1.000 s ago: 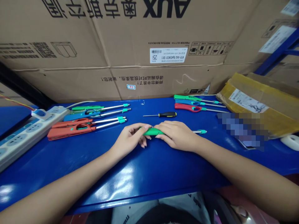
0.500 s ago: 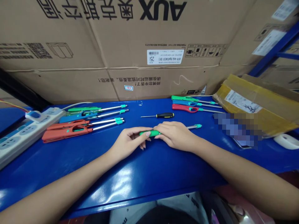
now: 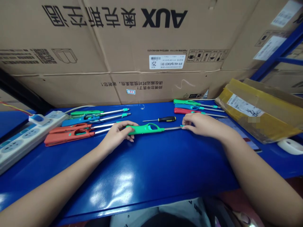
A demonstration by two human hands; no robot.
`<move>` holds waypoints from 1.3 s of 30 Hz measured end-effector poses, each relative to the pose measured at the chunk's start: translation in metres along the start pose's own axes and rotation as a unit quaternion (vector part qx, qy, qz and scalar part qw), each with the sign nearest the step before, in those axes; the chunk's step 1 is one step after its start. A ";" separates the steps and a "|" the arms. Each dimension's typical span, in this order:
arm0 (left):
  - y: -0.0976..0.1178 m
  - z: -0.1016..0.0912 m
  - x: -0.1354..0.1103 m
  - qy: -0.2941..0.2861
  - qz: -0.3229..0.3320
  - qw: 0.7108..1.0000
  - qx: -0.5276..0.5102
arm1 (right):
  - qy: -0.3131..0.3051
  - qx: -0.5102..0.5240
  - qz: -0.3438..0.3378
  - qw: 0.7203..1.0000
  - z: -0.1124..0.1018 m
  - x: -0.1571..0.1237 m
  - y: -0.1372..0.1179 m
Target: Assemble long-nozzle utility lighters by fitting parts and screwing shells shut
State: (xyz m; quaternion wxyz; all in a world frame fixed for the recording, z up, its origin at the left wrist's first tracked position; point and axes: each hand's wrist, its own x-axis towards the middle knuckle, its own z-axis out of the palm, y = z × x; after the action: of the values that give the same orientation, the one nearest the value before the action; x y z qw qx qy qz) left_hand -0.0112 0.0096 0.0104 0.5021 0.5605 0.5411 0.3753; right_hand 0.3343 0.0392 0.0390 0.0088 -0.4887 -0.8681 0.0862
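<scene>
A green long-necked lighter (image 3: pixel 146 129) lies across in front of me, its metal neck pointing right. My left hand (image 3: pixel 120 130) is closed on the butt end of its handle, thumb on top. At the far tip of the neck, my right hand (image 3: pixel 197 124) pinches the teal end piece, which its fingers mostly hide. Behind the lighter lies a black and yellow screwdriver (image 3: pixel 167 119). To the left are several more lighters, among them an orange lighter (image 3: pixel 68 137) and a blue lighter (image 3: pixel 78 120). At the right rest a red lighter (image 3: pixel 187 111) and two others.
A white power strip (image 3: pixel 26 138) runs along the left side of the blue table (image 3: pixel 151 167). A large cardboard box (image 3: pixel 132 41) stands along the back. At the right are a yellow-taped carton (image 3: pixel 272 123), a phone (image 3: pixel 251 142) and a white mouse (image 3: pixel 290 146).
My hands have moved apart. The left slid to the handle's end and the right went out to the neck's tip, uncovering the green lighter's handle and trigger opening.
</scene>
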 end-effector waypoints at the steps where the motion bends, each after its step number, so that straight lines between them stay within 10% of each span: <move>1: -0.001 0.001 0.000 0.000 -0.006 1.000 0.010 | 0.010 0.008 -0.015 1.000 0.002 0.001 -0.002; 14: 0.005 0.006 -0.008 -0.003 -0.024 0.999 -0.045 | 0.018 0.047 -0.050 0.998 0.006 0.002 -0.004; 24: 0.000 0.024 -0.021 -0.054 -0.032 0.997 -0.049 | 0.091 0.100 -0.196 0.971 0.032 0.008 -0.056; 39: -0.001 0.025 -0.033 -0.023 0.114 0.993 -0.002 | 0.204 -0.031 -0.305 0.930 0.035 0.002 -0.059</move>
State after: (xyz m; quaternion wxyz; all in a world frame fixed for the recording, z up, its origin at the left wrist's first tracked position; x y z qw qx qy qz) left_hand 0.0081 -0.0264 0.0078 0.4696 0.6259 0.4610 0.4185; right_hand 0.2796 0.0055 0.0141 0.1963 -0.2079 -0.9570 -0.0487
